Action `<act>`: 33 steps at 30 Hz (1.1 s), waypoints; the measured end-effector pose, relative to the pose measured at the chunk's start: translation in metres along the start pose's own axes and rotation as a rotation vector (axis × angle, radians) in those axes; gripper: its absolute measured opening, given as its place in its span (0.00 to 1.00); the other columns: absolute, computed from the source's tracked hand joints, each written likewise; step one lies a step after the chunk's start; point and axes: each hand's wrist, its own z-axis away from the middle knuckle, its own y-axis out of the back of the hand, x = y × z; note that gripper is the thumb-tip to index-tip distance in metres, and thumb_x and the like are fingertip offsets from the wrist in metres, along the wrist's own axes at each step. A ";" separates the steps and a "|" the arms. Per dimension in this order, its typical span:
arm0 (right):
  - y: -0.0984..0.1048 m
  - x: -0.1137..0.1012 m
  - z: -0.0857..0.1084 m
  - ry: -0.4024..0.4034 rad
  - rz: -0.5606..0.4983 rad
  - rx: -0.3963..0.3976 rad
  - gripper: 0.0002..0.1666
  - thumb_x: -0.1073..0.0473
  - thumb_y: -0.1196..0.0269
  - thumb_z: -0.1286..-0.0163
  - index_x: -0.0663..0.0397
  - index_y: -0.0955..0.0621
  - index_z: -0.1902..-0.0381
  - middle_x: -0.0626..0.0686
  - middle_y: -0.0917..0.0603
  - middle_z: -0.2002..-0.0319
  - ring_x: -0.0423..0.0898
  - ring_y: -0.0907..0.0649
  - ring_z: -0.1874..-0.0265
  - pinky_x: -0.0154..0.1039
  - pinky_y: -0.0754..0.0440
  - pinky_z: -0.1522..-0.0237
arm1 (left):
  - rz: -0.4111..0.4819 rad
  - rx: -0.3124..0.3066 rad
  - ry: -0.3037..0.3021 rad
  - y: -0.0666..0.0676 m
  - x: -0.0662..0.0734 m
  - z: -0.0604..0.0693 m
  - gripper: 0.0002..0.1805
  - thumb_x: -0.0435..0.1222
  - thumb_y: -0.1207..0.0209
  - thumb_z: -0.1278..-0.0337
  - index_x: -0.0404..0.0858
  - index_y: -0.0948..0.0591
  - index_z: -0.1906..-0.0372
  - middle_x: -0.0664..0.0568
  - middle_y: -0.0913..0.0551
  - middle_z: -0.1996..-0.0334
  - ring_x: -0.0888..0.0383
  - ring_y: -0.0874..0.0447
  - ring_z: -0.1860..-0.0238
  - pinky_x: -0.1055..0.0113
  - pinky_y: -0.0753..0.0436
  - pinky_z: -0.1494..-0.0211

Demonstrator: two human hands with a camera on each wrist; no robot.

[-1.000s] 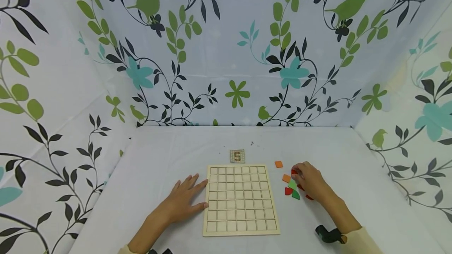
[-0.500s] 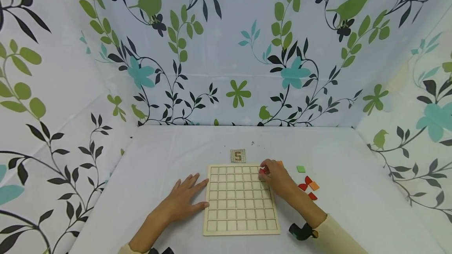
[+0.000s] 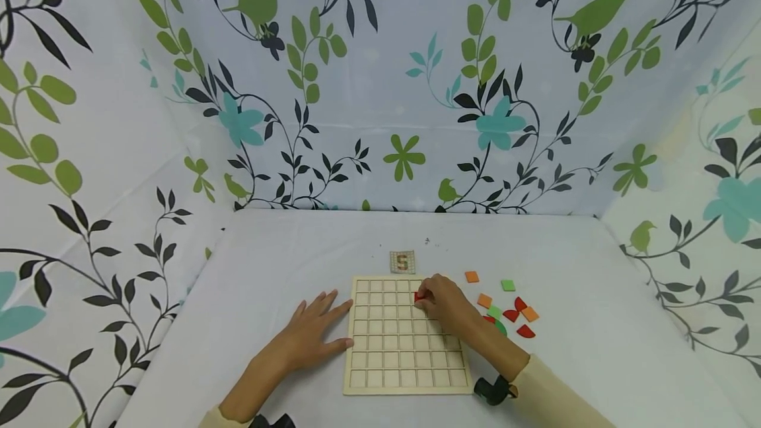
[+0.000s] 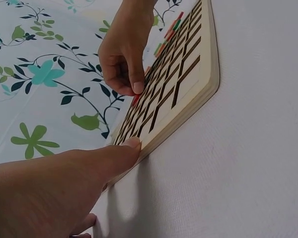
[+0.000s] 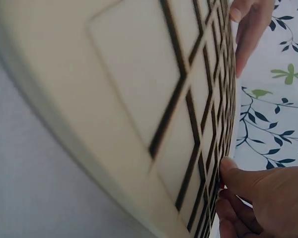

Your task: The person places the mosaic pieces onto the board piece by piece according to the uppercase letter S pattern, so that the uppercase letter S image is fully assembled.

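Note:
In the head view, a pale wooden board point(image 3: 389, 347) with a grid of square recesses lies flat on the white table. My right hand point(image 3: 446, 304) pinches a small red tile point(image 3: 419, 296) between thumb and fingers over the board's upper right part. Its exact shape is mostly covered by the fingers. My left hand point(image 3: 312, 332) lies with fingers spread at the board's left side, thumb and a fingertip touching the edge. The left wrist view shows the left thumb point(image 4: 114, 157) on the board's rim and the red tile point(image 4: 135, 100) at the board's surface.
Right of the board lie several loose tiles: orange squares point(image 3: 472, 277), light green squares point(image 3: 507, 285), red quarter-circles point(image 3: 526, 331) and a dark green rounded one point(image 3: 501, 327). A small gridded card point(image 3: 402, 262) with a brown figure sits behind the board. Patterned cloth point(image 3: 357, 84) surrounds the table.
My right hand has moved left from the loose tiles to the board, carrying the red tile, and uncovered the tiles. My left hand has stayed at the board's edge.

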 end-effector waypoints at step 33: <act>0.064 0.050 0.041 -0.161 0.064 0.057 0.11 0.62 0.32 0.25 0.57 0.15 0.48 0.52 0.16 0.53 0.50 0.17 0.52 0.50 0.14 0.47 | 0.008 0.025 -0.012 -0.005 -0.006 -0.001 0.43 0.64 0.38 0.33 0.53 0.32 0.19 0.41 0.41 0.17 0.37 0.48 0.16 0.29 0.52 0.18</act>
